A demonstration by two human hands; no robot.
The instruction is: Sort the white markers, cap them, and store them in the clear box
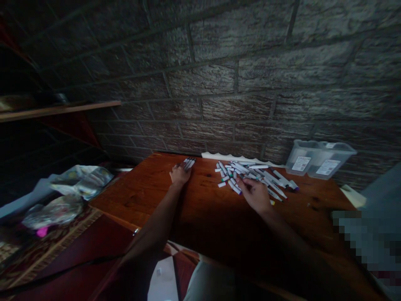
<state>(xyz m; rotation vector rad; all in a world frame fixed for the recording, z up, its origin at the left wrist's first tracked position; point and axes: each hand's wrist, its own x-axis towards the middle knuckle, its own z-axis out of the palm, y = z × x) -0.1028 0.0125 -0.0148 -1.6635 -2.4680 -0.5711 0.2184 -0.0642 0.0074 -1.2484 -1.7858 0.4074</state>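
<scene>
My left hand (180,173) lies on the wooden table with its fingers curled round a small group of white markers (189,163) set side by side, their dark ends pointing to the wall. To the right spreads a loose pile of white markers (241,167), with short caps in several colours among them. At the near edge of this pile, my right hand (257,195) is closed, thumb and fingers pinched on what looks like a marker; the fingers partly hide it.
A white strip with a wavy edge (216,156) lies along the wall behind the pile. Two joined clear plastic containers with labels (319,161) stand at the back right. Plastic bags (81,179) lie left of the table (131,188), below a wooden shelf (62,109).
</scene>
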